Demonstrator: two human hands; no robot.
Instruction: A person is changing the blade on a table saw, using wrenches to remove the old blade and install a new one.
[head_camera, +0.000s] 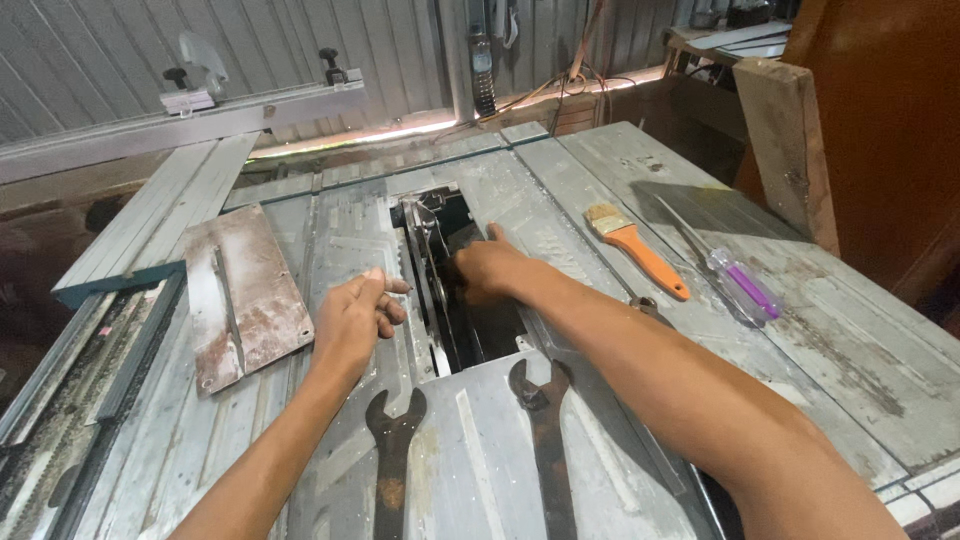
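While the person leans over a grey metal saw table (520, 190), the right hand (490, 268) reaches into the open slot in the middle of it, where the circular saw blade (428, 262) stands upright. The right fingers are curled down into the slot just beside the blade and the thumb points up; I cannot tell if they grip anything inside. The left hand (352, 318) hovers over the table at the left of the slot, loosely closed, with the fingertips pressed together around something small that I cannot see clearly.

Two dark open wrenches (392, 440) (545, 430) lie near the front edge. A rusty insert plate (245, 295) lies at the left. At the right lie a paintbrush with orange handle (640, 250) and a screwdriver with purple handle (745, 283).
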